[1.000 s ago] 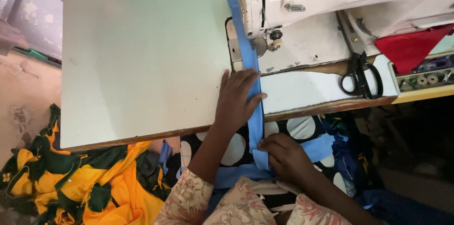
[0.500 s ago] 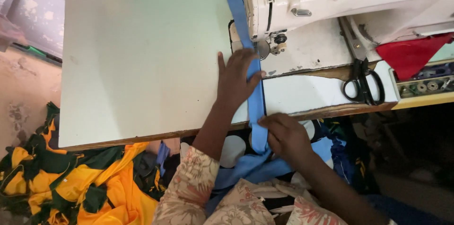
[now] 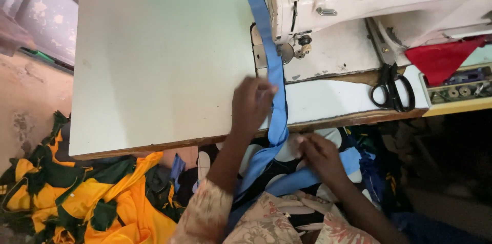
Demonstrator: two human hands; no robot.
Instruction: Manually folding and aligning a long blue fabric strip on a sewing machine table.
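Pale green and worn at its front edge, a sewing table (image 3: pixel 154 59) fills most of the view, with a white industrial sewing machine (image 3: pixel 369 8) bolted at its right side. A long blue fabric strip (image 3: pixel 271 69) runs under the machine's needle area, stretching away beyond the machine and back over the table edge into the person's lap.

The left hand (image 3: pixel 251 103) lies flat on the table just left of the machine, fingers together and spread over the strip's near edge, pressing it down rather than gripping it. The right hand (image 3: pixel 320 154) sits below the table edge, in front of the machine, fingers curled and pinched on the lower run of the blue fabric strip (how tightly cannot be told from this angle).

Black scissors (image 3: pixel 392 87) rest on the table to the right of the machine's needle end, near a red cloth (image 3: pixel 441 59) and a tray of bobbins (image 3: pixel 461 87). Yellow and green garments (image 3: pixel 77 198) are heaped on the floor well left of the machine.

The likely hazard is drift: if the flat hand eases off, the narrow strip could skew off the seam line. That hand's fingertips are also near the needle, and a slip forward would put them at risk.
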